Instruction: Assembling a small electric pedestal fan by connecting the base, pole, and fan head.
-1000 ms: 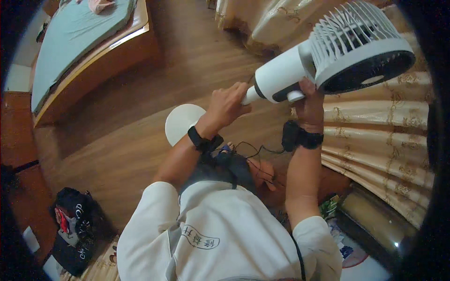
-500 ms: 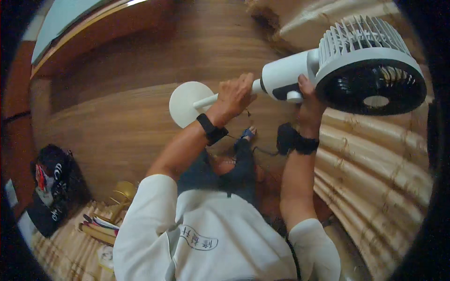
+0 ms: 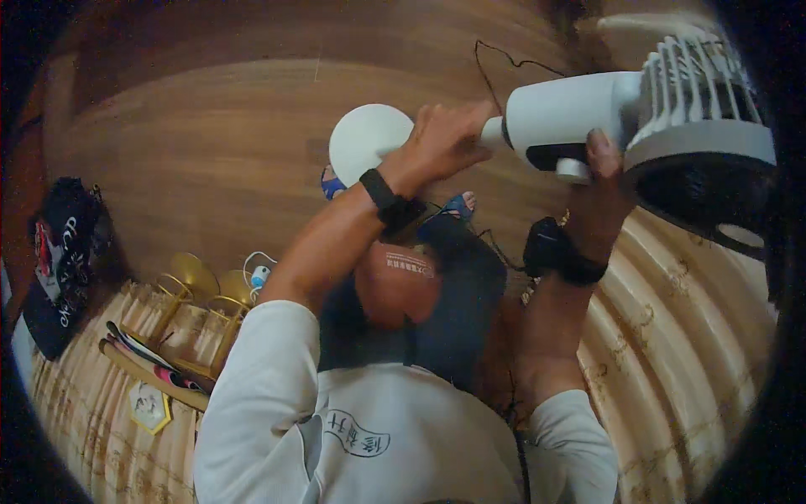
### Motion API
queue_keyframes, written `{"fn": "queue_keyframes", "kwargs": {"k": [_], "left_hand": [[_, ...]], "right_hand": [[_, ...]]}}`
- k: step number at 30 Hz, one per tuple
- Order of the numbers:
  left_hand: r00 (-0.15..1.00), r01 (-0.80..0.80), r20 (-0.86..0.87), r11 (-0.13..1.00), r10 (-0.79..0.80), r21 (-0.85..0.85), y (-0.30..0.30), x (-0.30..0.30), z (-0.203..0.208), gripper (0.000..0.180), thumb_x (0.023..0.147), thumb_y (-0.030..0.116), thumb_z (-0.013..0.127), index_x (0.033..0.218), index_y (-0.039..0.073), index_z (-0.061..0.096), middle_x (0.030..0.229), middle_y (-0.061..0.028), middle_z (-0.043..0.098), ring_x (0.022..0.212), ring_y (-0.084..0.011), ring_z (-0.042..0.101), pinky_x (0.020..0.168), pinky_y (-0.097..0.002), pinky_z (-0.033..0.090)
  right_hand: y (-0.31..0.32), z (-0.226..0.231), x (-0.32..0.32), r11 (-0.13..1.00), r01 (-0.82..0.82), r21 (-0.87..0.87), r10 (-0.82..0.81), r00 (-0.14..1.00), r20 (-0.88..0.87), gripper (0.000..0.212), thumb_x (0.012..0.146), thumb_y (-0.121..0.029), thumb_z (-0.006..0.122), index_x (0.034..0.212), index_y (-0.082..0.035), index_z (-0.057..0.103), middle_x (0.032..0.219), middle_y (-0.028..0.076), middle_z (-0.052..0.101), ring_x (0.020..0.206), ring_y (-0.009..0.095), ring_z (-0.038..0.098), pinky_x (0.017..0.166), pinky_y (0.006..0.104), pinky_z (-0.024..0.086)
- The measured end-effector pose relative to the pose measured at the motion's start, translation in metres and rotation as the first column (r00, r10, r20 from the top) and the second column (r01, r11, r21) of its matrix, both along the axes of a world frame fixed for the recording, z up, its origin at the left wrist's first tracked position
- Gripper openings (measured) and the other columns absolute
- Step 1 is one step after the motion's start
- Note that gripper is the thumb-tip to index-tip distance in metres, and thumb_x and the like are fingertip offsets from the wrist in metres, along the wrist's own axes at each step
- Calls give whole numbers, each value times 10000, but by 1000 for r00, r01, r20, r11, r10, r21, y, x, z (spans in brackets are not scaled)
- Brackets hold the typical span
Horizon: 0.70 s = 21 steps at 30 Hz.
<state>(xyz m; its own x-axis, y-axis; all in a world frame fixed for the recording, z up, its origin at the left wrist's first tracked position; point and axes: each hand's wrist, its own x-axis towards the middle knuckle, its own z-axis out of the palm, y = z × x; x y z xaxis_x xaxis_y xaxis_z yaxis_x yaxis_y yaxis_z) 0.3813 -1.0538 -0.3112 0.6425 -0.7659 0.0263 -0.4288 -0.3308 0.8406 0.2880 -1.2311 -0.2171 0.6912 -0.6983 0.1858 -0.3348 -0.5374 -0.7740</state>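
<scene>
A white standing fan lies aslant across the upper right, held off the floor. My left hand is wrapped round its thin pole, just below the thick white body. My right hand grips the body near the caged fan head, thumb beside a white knob on a black panel. The round white base shows beyond my left wrist. The caged head faces down and toward me, partly cut off by the picture's dark rim.
Wooden floor spreads ahead, with a thin dark cable on it. Beige patterned fabric hangs in folds at right. A gold rack, a small white-and-blue device and a black bag are at left. A red seat shows between my legs.
The fan and both hands have shifted right in the view, and the base stands higher. The view itself has moved, showing more of the gold rack and red seat. Both grips stay the same.
</scene>
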Motion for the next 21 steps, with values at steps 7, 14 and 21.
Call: {"fn": "queue_keyframes", "kwargs": {"k": [7,14,21], "left_hand": [[969,145,-192,987,-155,-64,14,21,-80,527,660,181,760,1161,121,609,947,-160,689,847,-376,666,727,-450,516],[937,204,-257,967,-238,-153,23,12,-133,448,637,241,730,1064,137,646,818,-157,675,808,-378,654,682,-469,503],[991,131,50,961,-122,-245,14,-33,-155,515,654,279,757,1142,162,645,857,-152,695,828,-387,660,729,-471,515]], "right_hand": [[1,-39,17,922,-197,332,214,977,-14,261,868,-164,710,1062,1,654,989,131,682,901,205,664,796,353,557],[-34,-137,-30,697,-474,-537,488,863,-128,233,893,-82,647,1114,-10,640,1091,158,682,979,265,671,850,396,556],[6,-139,-50,973,-220,68,205,962,178,368,864,-81,631,1231,-53,617,1218,179,642,1103,307,630,952,418,515]]}}
